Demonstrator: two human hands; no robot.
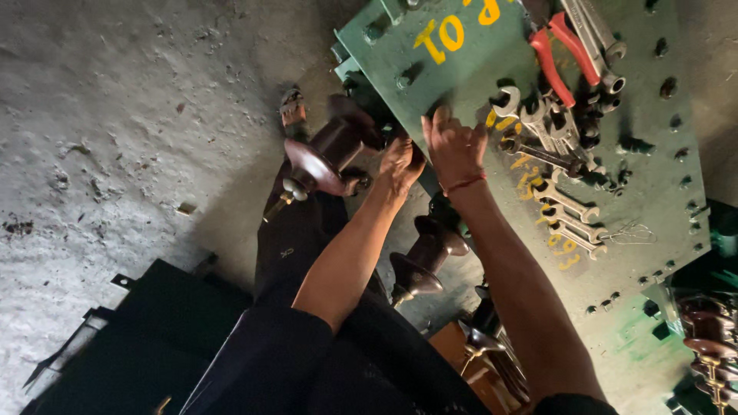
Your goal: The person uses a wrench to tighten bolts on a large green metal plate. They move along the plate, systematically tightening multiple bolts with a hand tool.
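Note:
My left hand reaches under the edge of a green metal cover plate, right beside a dark brown ribbed insulator that sticks out from the side; whether it grips anything is hidden. My right hand, with a red thread at the wrist, rests palm-down on the plate's edge, fingers spread. Just right of it lie several open-ended spanners and red-handled pliers.
A second brown insulator and a third jut out below my arms. More insulators stand at the lower right. Bolts line the plate's rim. Rough grey concrete floor lies left, with a dark metal piece at the lower left.

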